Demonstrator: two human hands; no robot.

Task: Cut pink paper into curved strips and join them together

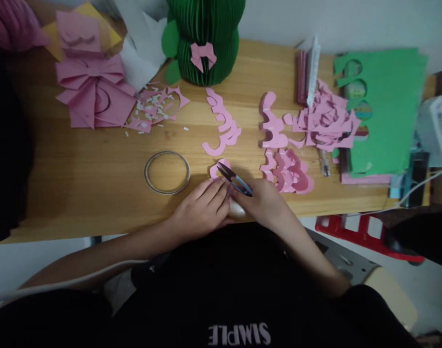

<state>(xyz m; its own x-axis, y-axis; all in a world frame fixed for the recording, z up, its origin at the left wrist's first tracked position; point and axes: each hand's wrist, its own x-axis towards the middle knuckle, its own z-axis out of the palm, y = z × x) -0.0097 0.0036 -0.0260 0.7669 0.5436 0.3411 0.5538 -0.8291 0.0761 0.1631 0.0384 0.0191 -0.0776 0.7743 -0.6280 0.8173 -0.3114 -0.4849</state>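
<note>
My right hand [263,203] grips small blue-handled scissors [234,180] near the table's front edge, blades pointing up-left onto a pink paper cut-out [217,169]. My left hand [202,209] lies beside it with fingers together, pressing on that pink cut-out's lower edge. Both hands touch each other over the wooden table [97,193]. A row of curved pink cut-outs [223,126] lies just beyond the hands.
A clear tape ring [167,172] lies left of my hands. Stacks of pink shapes [288,169] and pink scraps [326,121] sit to the right, beside green sheets [384,106]. A green honeycomb paper figure [206,43] stands at the back; pink bows [94,87] at back left.
</note>
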